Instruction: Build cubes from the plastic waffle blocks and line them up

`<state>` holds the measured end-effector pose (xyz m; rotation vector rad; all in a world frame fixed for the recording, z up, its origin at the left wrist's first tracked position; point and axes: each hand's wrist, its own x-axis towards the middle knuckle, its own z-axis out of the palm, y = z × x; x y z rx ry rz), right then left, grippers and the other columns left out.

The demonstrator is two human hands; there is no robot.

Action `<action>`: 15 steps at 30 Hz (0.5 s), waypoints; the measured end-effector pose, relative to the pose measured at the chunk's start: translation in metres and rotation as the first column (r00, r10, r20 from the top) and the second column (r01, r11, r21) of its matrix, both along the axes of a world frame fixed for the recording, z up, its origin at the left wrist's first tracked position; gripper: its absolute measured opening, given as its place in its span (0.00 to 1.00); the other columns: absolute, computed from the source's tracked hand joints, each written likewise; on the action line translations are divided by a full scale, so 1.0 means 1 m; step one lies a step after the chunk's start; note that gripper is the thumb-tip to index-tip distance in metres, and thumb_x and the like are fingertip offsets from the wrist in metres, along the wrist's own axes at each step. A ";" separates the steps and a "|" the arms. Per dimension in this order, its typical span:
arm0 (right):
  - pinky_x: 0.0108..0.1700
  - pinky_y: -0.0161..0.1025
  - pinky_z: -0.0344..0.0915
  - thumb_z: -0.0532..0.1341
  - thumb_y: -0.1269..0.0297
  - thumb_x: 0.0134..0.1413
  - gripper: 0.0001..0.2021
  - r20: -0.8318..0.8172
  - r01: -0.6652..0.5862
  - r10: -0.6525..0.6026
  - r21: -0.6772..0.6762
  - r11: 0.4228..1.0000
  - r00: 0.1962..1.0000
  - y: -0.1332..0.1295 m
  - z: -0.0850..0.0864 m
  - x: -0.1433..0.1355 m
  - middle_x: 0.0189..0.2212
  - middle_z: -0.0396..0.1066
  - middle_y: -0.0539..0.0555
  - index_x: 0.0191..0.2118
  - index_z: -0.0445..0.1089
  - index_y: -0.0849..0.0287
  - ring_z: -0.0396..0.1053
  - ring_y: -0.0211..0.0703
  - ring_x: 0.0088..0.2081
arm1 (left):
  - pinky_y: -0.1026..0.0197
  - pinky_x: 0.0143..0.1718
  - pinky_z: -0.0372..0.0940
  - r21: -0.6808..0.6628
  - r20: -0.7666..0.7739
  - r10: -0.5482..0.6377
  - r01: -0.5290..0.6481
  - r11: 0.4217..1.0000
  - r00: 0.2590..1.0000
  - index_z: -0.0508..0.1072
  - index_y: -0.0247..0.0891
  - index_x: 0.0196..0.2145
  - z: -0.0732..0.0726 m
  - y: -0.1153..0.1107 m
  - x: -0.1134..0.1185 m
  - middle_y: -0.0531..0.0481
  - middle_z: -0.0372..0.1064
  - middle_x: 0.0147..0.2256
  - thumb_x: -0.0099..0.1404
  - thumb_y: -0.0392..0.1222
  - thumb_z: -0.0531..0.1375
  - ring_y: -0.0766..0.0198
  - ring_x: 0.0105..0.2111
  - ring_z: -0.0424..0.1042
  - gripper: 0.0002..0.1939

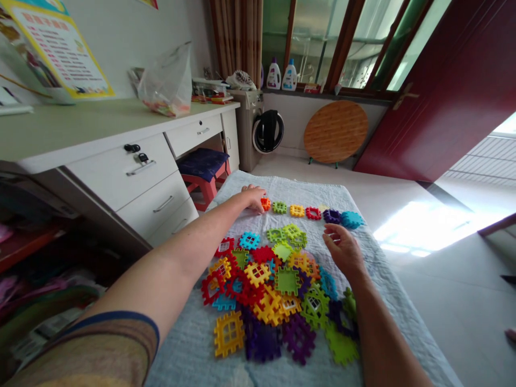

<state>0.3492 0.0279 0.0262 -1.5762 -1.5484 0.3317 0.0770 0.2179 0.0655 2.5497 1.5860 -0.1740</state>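
At the far side of the cloth-covered table, my left hand has its fingers closed at an orange plastic building block. That block sits at the left end of a row. To its right lie a green block, a yellow block, a red block, a purple block and a light-blue block. My right hand hovers near the row's right end, fingers apart and holding nothing. A heap of mixed notched blocks spreads between my forearms, some with window lattices.
A pale blue cloth covers the table. On the left stand a desk with drawers and a stool. Beyond are a washing machine with its door open, a round wooden tabletop against the wall, and a red door.
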 end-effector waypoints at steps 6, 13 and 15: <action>0.31 0.41 0.68 0.58 0.56 0.52 0.16 0.016 -0.001 0.001 -0.005 1.000 1.000 0.000 0.001 -0.001 0.34 0.73 0.57 0.42 0.71 0.61 0.68 0.41 0.28 | 0.48 0.50 0.57 -0.049 -0.002 0.009 -0.010 0.999 1.000 0.74 0.43 0.44 0.004 0.004 0.003 0.48 0.73 0.44 0.42 0.50 0.68 0.46 0.48 0.65 0.29; 0.31 0.41 0.68 0.58 0.56 0.51 0.15 0.026 -0.008 0.008 -0.018 1.000 1.000 -0.001 0.001 -0.002 0.33 0.73 0.57 0.41 0.71 0.60 0.68 0.41 0.28 | 0.49 0.49 0.58 -0.050 -0.020 -0.007 0.006 0.999 1.000 0.73 0.44 0.43 0.003 0.004 0.000 0.50 0.73 0.44 0.39 0.46 0.67 0.46 0.47 0.66 0.29; 0.31 0.41 0.68 0.58 0.56 0.52 0.15 0.027 -0.011 0.011 -0.015 1.000 1.000 -0.001 0.001 -0.002 0.33 0.73 0.57 0.41 0.71 0.60 0.68 0.41 0.28 | 0.49 0.49 0.58 -0.049 -0.026 -0.009 0.008 0.999 1.000 0.73 0.44 0.43 0.002 0.004 0.000 0.50 0.73 0.43 0.39 0.45 0.67 0.46 0.47 0.66 0.28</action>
